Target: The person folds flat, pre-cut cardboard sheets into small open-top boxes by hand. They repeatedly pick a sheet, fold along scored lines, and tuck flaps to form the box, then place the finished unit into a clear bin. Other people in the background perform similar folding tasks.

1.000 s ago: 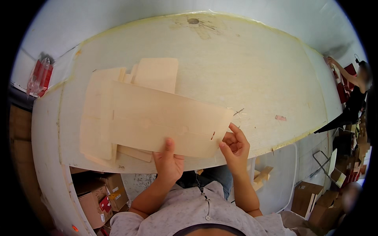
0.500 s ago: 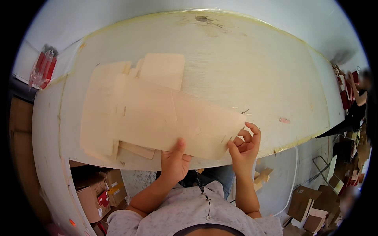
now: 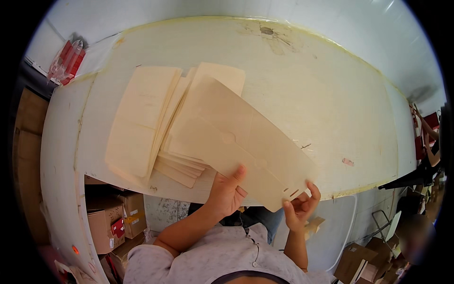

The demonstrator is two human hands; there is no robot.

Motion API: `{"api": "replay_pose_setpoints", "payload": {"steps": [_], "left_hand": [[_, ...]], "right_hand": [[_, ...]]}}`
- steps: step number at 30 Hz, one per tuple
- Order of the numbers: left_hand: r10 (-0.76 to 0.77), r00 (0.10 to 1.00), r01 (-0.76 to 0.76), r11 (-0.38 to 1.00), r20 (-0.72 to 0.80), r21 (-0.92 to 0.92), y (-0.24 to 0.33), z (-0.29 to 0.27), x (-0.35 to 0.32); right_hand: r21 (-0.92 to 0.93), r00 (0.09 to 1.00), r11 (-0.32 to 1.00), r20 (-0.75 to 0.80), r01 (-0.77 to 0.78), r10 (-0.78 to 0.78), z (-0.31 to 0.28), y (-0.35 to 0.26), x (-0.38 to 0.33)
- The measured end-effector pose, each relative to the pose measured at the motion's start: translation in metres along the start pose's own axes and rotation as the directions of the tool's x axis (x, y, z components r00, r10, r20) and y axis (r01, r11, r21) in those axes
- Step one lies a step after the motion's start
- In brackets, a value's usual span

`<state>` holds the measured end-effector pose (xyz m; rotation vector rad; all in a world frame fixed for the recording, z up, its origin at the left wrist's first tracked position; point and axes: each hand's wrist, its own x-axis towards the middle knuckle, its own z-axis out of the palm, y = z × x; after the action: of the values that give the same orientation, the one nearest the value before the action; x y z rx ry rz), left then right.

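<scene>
A long cream paperboard piece slants across the near middle of the table, with two short dark slots at its right end and a faint round shape on its face. My left hand grips its near edge, thumb on top and fingers beneath. At the slotted end, my right hand pinches the corner between thumb and curled fingers. Left of the held piece lies a stack of similar cream pieces. More cream pieces show behind it, and several fanned ones stick out at the near side, partly covered.
The pale tabletop has taped yellowish edges, a dark worn spot at the back and a pink scrap at right. Red items in clear plastic stand far left. Cardboard boxes sit underneath. Another person's arm shows far right.
The held piece has turned, its right end coming lower and nearer me, its slots now plainly visible. My view has shifted a little. Both hands keep their hold.
</scene>
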<state>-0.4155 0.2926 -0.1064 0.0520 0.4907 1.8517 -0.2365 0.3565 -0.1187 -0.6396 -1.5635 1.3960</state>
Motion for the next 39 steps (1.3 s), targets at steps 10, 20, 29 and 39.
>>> {"api": "replay_pose_setpoints", "payload": {"steps": [10, 20, 29, 39], "left_hand": [[0.074, 0.997, -0.070, 0.991, -0.037, 0.113, 0.017, 0.000, 0.000], [0.202, 0.978, -0.192, 0.737, 0.059, 0.648, 0.015, 0.013, 0.004], [0.453, 0.844, -0.502, 0.478, 0.287, 0.721, 0.008, 0.002, 0.008], [0.437, 0.855, -0.356, 0.099, 0.281, 0.929, 0.009, 0.018, 0.021]], "right_hand": [[-0.112, 0.992, 0.986, -0.009, 0.124, -0.126, -0.028, -0.005, 0.017], [-0.676, 0.913, 0.615, 0.327, 0.407, -0.244, 0.027, -0.034, 0.065], [-0.530, 0.974, 0.819, 0.160, 0.222, -0.161, 0.059, -0.028, 0.056], [-0.722, 0.912, 0.583, 0.168, 0.372, -0.374, 0.043, -0.009, 0.059]]}}
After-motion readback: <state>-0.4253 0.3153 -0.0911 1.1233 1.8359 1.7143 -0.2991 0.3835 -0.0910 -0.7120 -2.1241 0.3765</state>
